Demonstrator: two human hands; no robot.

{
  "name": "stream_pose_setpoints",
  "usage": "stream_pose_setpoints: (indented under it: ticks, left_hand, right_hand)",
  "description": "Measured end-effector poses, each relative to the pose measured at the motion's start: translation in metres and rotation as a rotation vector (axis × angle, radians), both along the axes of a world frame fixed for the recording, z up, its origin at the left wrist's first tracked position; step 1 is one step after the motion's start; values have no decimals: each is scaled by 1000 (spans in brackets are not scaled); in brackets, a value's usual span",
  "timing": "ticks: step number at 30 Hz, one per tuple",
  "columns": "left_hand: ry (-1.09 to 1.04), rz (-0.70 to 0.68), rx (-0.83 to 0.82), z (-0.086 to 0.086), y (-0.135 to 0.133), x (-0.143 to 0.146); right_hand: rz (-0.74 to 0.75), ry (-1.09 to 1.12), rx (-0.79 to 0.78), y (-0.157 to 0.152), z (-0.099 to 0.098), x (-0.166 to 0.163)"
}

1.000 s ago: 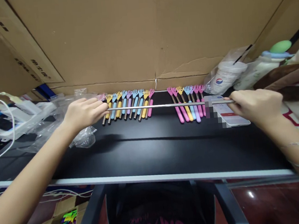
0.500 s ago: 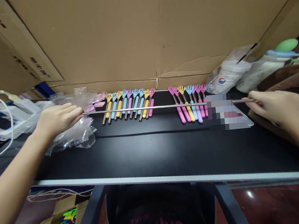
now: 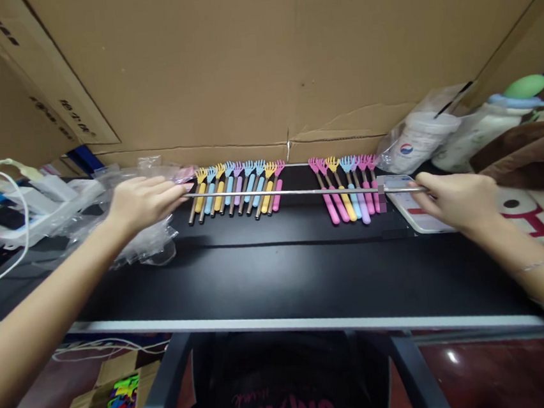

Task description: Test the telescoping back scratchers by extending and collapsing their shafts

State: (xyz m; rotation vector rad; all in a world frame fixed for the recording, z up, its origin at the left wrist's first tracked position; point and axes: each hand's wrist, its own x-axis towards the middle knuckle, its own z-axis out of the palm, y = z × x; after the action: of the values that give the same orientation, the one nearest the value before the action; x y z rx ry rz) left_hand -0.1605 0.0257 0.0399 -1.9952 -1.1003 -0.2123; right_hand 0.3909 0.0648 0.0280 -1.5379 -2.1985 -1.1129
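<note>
A long thin metal rod (image 3: 295, 193) stretches level above the black table (image 3: 279, 280). My left hand (image 3: 141, 202) pinches its left end. At the rod's right end, my right hand (image 3: 459, 202) is closed around it. Behind the rod lie two rows of small back scratchers with coloured handles: a larger group (image 3: 236, 188) to the left and a smaller group (image 3: 347, 187) to the right.
Cardboard sheets (image 3: 258, 64) wall the back. Clear plastic bags (image 3: 131, 237) and white cables (image 3: 7, 204) lie at the left. A phone (image 3: 411, 206), a bagged cup (image 3: 414, 139), bottles and a cloth bag (image 3: 541, 204) crowd the right.
The rod stretched longer as both hands moved apart, then got shorter again as both hands came back inward.
</note>
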Motion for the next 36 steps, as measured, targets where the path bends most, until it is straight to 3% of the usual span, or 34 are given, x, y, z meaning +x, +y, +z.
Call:
stream_pose_setpoints:
  ticks: [5,9,12,16,21,24,29,32,36]
  left_hand:
    - [-70,-181,-93,0,5,84]
    - [-155,-277,-103,-1,-9,140]
    - [-165,-308,-123,-2,-24,162]
    - [-169,-308,-104,0,-34,168]
    - [-135,-315,-38,9,-36,159]
    - [-92,-245,-48,16,-34,139]
    - [-26,-57,-85,14,-25,70]
    - [58,-52,-88,8,-23,26]
    - [41,57,-71,3,-26,-18]
  right_hand:
    - [68,4,-146,-17,10,-80]
    - [127,-29,-236,-42,14,-135]
    - [157,-54,-258,-59,17,-155]
    - [131,-55,-250,-71,22,-161]
    - [156,-34,-221,-75,25,-154]
    - [128,-53,-187,-68,24,-133]
    - [-10,-108,-185,-38,19,-56]
    - [-90,-128,-257,-25,15,-8]
    - [-214,-64,-304,-22,14,32]
